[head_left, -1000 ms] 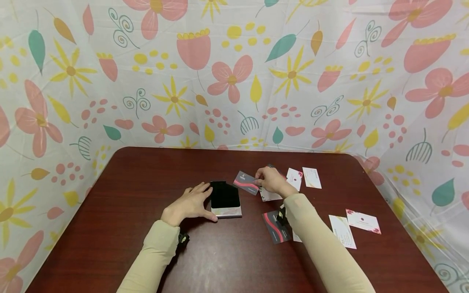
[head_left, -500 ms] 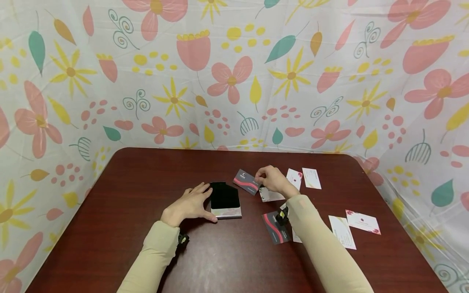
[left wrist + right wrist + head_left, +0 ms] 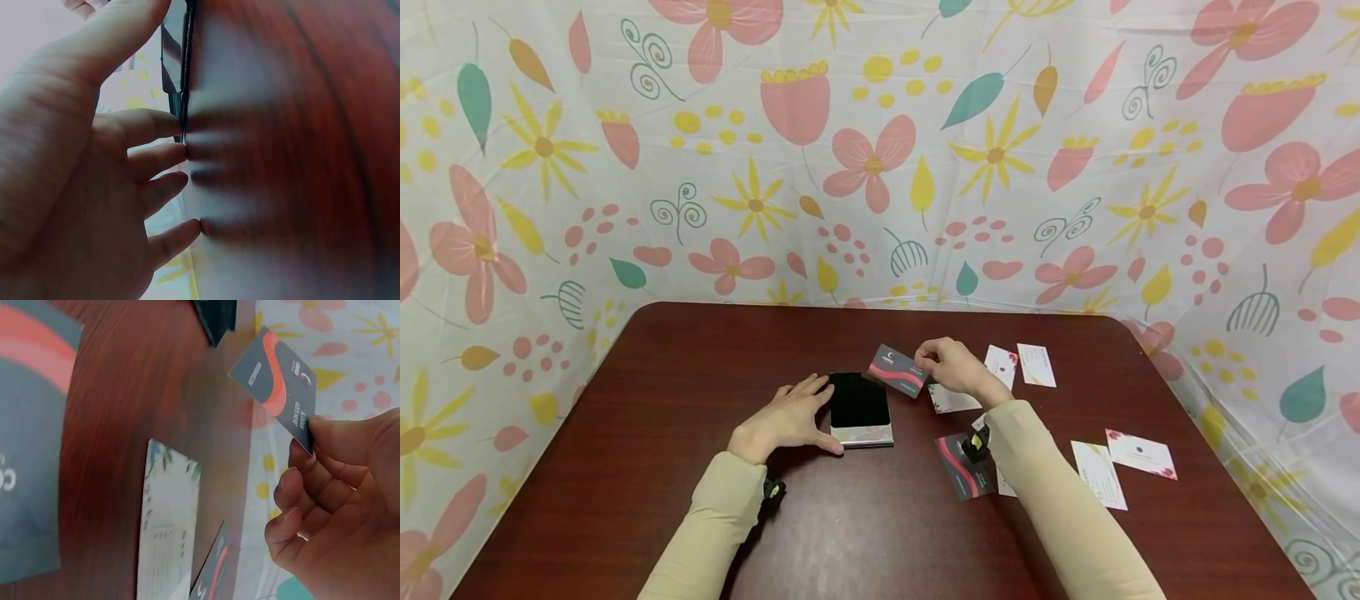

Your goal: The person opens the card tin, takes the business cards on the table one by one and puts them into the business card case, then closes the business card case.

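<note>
Thumb and fingers of my left hand (image 3: 786,421) spread along the left side of a flat black card case (image 3: 859,404), with the thumb at its near corner. A pale printed card shows in the case's near part. In the left wrist view the case (image 3: 175,56) stands edge-on beyond the thumb, and the straight fingertips rest near its edge and the table. My right hand (image 3: 953,368) pinches one end of a dark grey business card (image 3: 898,371) with a pink wavy stripe. The right wrist view shows this card (image 3: 275,384) raised off the table, between thumb and forefinger.
A white business card (image 3: 953,398) with leafy corners lies under my right hand. Nearer lies another grey striped card (image 3: 964,467), partly overlapped by my right wrist. More white cards, one red-edged (image 3: 1142,454), lie to the right. A flowered cloth (image 3: 880,167) hangs behind the table (image 3: 715,342).
My right hand has moved slightly left with the grey business card, which has come nearer to the case. The left hand and the case stay in place.
</note>
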Demonstrator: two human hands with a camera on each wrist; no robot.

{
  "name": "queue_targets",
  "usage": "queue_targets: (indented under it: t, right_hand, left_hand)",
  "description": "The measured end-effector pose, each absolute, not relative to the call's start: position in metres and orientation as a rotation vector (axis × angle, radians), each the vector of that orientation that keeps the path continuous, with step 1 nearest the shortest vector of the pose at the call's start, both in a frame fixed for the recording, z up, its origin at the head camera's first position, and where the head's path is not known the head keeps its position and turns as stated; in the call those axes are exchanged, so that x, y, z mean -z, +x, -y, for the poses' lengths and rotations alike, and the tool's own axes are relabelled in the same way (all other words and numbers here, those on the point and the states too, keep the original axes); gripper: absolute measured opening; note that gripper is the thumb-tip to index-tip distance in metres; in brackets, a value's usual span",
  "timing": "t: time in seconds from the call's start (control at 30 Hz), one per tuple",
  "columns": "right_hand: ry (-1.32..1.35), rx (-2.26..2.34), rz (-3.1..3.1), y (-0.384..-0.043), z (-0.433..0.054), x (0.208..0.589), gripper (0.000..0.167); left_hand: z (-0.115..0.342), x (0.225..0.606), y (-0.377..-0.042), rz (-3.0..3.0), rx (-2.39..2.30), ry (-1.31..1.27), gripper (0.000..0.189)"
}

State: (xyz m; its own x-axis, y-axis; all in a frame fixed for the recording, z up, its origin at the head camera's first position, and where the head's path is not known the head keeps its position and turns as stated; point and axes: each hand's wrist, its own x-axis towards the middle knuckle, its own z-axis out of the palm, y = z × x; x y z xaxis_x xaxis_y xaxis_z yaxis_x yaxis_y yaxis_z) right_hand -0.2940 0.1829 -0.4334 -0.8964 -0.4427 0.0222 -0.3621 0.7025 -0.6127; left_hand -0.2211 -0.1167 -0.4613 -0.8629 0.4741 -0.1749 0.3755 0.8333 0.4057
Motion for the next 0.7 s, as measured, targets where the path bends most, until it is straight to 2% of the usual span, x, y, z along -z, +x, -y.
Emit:
queue_targets:
  t: [0.7]
  right_hand:
    - [-0.885, 0.880, -2.663, -0.285, -0.146, 0.419, 0.016]
  left_hand:
    - [0.117, 0.462, -0.223, -2.746, -0.516, 0.649, 0.109]
